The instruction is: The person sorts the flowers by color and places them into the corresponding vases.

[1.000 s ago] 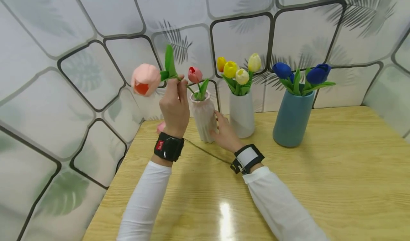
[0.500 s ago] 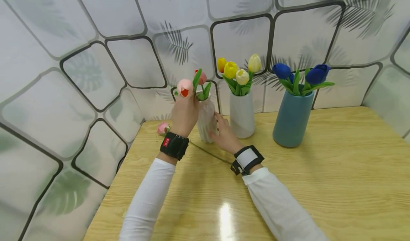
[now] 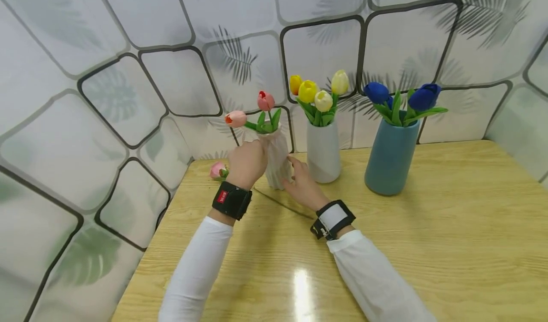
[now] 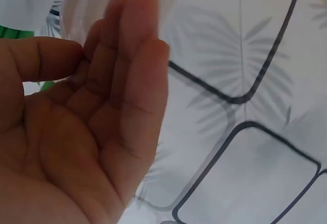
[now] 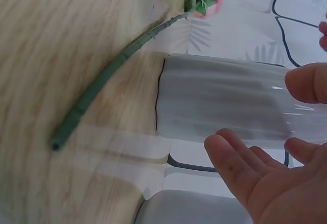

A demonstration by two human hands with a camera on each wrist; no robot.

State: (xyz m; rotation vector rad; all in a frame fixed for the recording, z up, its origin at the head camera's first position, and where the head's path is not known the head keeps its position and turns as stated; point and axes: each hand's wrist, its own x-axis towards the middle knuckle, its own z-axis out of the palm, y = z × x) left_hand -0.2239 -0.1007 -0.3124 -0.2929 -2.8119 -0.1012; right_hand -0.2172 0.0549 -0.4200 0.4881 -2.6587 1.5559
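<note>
A ribbed pale pink vase [image 3: 277, 162] stands upright, holding a light pink tulip [image 3: 236, 119] that leans left and a darker pink tulip [image 3: 266, 101]. My left hand [image 3: 247, 162] is beside the vase's upper left side, its lower fingers hidden in the head view. In the left wrist view, that hand's fingers [image 4: 145, 81] bend loosely with nothing between them and the thumb. At the vase's right side is my right hand [image 3: 305, 184]. Its thumb [image 5: 306, 83] and fingers [image 5: 230, 157] spread apart around the vase in the right wrist view.
A pink flower [image 3: 218, 170] lies on the wooden table [image 3: 385, 255], its long stem [image 3: 284, 205] running in front of the vase. To the right stand a white vase [image 3: 324, 155] of yellow and cream tulips and a teal vase [image 3: 391, 158] of blue ones. A patterned wall rises behind.
My left hand has brought the light pink tulip right and down into the ribbed vase and let go of it. The right hand has stayed by the vase.
</note>
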